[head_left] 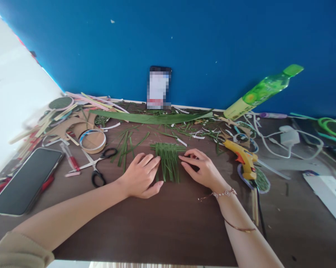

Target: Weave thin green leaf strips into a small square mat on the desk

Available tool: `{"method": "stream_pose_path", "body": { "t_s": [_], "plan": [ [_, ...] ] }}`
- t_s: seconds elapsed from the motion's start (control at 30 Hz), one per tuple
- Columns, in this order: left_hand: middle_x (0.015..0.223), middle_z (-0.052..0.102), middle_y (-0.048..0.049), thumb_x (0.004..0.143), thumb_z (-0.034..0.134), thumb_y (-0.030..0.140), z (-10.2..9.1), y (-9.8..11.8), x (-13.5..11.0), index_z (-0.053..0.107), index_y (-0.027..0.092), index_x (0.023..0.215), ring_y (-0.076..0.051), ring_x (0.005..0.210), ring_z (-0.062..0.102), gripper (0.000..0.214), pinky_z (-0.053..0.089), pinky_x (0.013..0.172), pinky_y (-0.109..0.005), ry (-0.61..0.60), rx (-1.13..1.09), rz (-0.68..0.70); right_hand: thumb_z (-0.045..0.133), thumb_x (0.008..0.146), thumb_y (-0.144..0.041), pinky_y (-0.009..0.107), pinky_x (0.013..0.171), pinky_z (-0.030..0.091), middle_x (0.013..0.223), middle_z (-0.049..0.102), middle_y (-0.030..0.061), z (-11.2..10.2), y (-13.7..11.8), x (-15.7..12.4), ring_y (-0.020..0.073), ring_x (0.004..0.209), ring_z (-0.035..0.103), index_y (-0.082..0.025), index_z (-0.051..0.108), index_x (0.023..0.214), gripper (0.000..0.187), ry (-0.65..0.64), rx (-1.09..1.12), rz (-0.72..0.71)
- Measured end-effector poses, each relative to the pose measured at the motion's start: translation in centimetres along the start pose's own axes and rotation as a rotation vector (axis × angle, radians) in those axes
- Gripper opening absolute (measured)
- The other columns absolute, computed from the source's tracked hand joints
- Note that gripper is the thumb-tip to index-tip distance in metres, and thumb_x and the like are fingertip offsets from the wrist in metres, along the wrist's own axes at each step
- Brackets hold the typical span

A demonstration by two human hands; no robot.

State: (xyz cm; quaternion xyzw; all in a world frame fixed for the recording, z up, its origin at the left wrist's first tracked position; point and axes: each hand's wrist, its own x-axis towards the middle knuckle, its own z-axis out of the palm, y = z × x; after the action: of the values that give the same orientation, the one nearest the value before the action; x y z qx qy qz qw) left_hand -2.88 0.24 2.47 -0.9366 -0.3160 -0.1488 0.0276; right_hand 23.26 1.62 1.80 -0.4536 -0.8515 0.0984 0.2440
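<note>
A small mat of woven green leaf strips (pixel 168 160) lies on the dark wooden table (pixel 156 223) in front of me. My left hand (pixel 141 175) rests flat beside its left edge, fingers stretched out and touching the strips. On the mat's right edge, my right hand (pixel 201 168) presses with fingers extended, wearing a bracelet at the wrist. Neither hand grips anything. Loose green strips (pixel 125 147) lie just left of the mat. A long whole leaf (pixel 151 118) lies across the table behind it.
Scissors (pixel 96 163) and a dark phone (pixel 25 180) lie to the left, with tape rolls (pixel 92 139) and cardboard scraps. A yellow glue gun (pixel 243 158), white charger and cables (pixel 289 137), and a green bottle (pixel 264 91) are at right. Another phone (pixel 159 88) leans on the blue wall.
</note>
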Motion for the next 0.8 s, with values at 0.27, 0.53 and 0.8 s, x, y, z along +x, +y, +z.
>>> {"method": "stream_pose_path", "body": {
  "t_s": [0.27,0.53,0.8],
  "plan": [
    [0.109,0.063,-0.0145,0.087,0.038,0.041,0.1,0.2,0.0,0.068,0.009,0.096,-0.029,0.1,0.05,0.045,0.036,0.085,-0.045,0.097,0.114,-0.066,0.05,0.087,-0.025,0.037,0.073,0.046,0.094,0.062,0.0079,-0.1,-0.1,0.0,0.0198,0.084,0.059,-0.021,0.067,0.101,0.022,0.061,-0.058,0.021],
    [0.105,0.062,-0.0126,0.085,0.044,0.023,0.5,-0.3,0.2,0.061,0.009,0.11,-0.027,0.096,0.051,0.033,0.037,0.077,-0.04,0.119,0.126,-0.234,0.057,0.083,-0.028,0.036,0.073,0.045,0.078,0.059,0.0044,0.0,0.8,0.0,0.0196,0.077,0.057,-0.02,0.059,0.077,0.01,0.145,-0.051,0.211],
    [0.114,0.059,-0.013,0.088,0.044,0.029,0.5,0.1,0.3,0.06,0.01,0.114,-0.029,0.103,0.048,0.036,0.037,0.078,-0.043,0.049,0.17,-0.259,0.057,0.084,-0.029,0.036,0.074,0.045,0.077,0.058,0.0037,0.9,0.1,0.3,0.0196,0.077,0.055,-0.021,0.056,0.072,0.014,0.105,0.029,0.242]
  ]
}}
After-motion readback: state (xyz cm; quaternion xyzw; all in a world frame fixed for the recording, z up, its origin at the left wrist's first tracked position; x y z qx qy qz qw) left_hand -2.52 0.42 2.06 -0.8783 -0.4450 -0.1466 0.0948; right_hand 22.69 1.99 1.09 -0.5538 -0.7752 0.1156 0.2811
